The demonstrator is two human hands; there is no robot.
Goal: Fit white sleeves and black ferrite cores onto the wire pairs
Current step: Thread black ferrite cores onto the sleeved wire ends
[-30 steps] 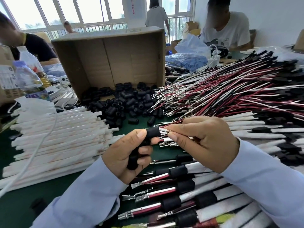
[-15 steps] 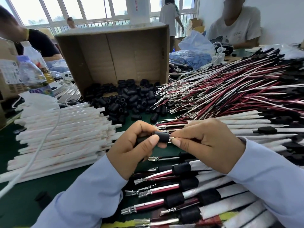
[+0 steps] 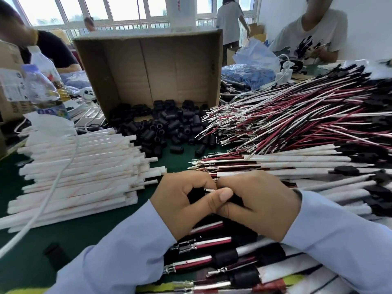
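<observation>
Head view: two hands are meeting above the finished pairs [image 3: 197,263]. The left hand [image 3: 180,206] is gripping one black ferrite core [image 3: 194,195], the right hand [image 3: 261,206] pinching one wire pair [image 3: 209,190] entering it. Versus earlier, they are sitting closer, the core mostly hidden.

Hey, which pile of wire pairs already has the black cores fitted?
The finished pile nearest the person, along the bottom edge: each pair there carries a black core. The sleeved stack has sleeves but no cores; the far heap is unsleeved.
</observation>
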